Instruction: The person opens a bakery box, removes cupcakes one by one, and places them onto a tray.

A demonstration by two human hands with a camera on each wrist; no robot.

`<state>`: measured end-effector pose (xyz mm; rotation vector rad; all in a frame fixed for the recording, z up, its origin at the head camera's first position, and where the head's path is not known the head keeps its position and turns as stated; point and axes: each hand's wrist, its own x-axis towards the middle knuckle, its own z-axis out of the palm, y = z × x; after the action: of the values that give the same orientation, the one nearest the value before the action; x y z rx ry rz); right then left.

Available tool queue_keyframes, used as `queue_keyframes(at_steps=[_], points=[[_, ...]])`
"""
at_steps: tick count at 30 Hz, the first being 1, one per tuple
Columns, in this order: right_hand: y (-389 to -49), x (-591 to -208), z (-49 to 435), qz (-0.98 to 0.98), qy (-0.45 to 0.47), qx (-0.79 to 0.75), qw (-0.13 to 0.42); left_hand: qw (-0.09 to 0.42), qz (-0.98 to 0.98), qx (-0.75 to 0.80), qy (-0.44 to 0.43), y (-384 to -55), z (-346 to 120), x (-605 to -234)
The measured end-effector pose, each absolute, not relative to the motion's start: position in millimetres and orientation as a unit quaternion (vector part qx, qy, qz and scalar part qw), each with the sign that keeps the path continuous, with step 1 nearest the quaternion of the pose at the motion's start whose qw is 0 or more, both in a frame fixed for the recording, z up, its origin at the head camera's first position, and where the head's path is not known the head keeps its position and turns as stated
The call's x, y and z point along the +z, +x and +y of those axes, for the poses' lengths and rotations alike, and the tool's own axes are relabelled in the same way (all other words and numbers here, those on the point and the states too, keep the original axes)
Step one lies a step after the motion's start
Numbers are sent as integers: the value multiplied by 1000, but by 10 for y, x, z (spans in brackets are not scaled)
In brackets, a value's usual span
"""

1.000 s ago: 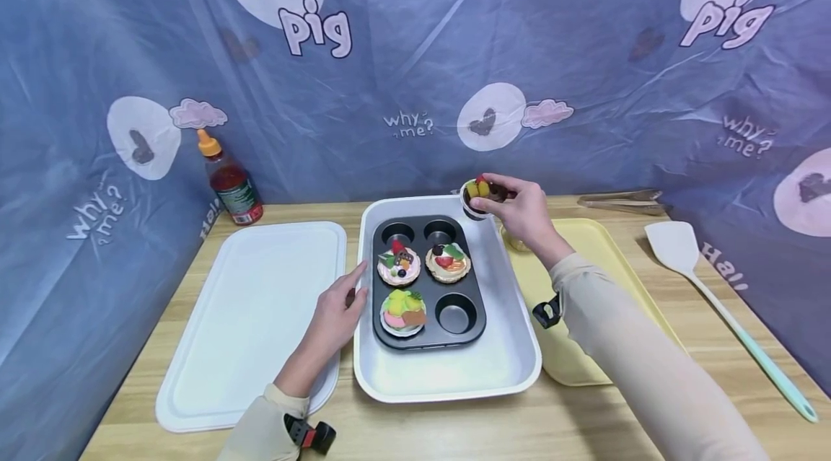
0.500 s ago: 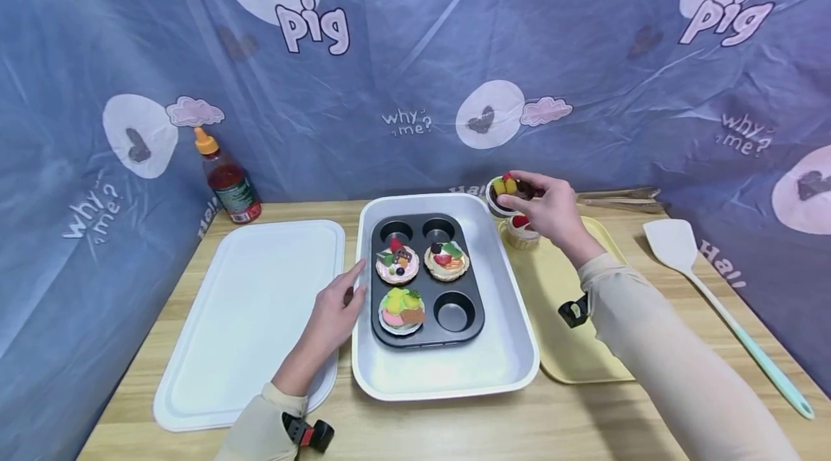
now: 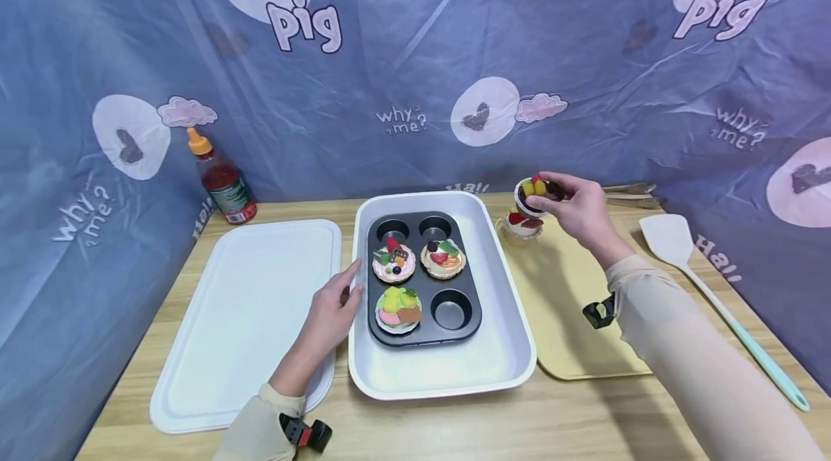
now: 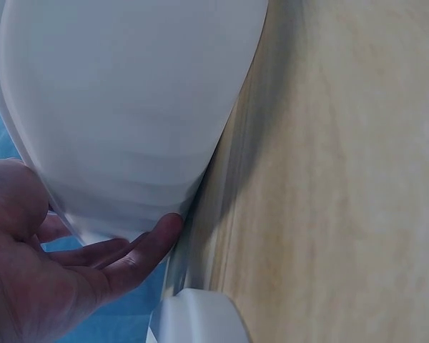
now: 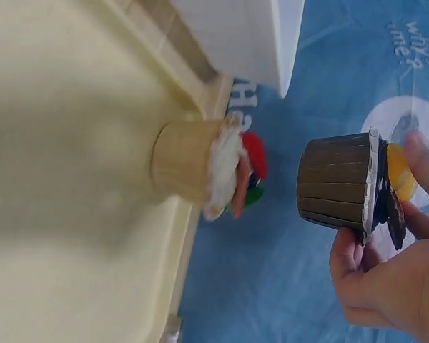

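Observation:
My right hand [image 3: 582, 214] pinches a chocolate cupcake [image 5: 336, 182] by its top edge, above the far end of the yellow tray [image 3: 584, 345]. Its wrapper is brown with a white rim, and yellow fruit and a red piece sit on top. Just below it, a second cupcake [image 5: 189, 164] in a pale wrapper stands on that tray, topped with cream and red pieces. My left hand [image 3: 331, 311] rests its fingers against the left wall of the white pan [image 4: 143, 136]. Inside the pan lies a dark muffin tin [image 3: 425, 335] holding three decorated cupcakes; its other cups are bare.
A white board [image 3: 253, 317] lies on the left, with a sauce bottle [image 3: 223, 183] behind it. At the right are a spatula [image 3: 720, 309] with a mint handle and metal tongs [image 3: 630, 194]. A blue printed cloth [image 3: 363, 71] closes off the back and sides.
My right hand has carried the chocolate cupcake rightward, from the pan's far right corner to above the yellow tray, baring the cupcake standing there. My left hand stays at the pan's side.

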<state>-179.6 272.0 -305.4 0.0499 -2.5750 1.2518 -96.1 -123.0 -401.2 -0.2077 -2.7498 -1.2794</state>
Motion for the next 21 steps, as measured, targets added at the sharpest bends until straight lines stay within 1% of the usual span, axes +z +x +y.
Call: queue_keyframes(at_steps=[9,21], points=[[-1775,-3134,2975,-896,-12,424,134,58,-905,-417,-64,-949,-1251,-4002],[-1771,-3304,3277,-906,-73,401,113,50,-904,-420,-64,-953,-1226,-3990]])
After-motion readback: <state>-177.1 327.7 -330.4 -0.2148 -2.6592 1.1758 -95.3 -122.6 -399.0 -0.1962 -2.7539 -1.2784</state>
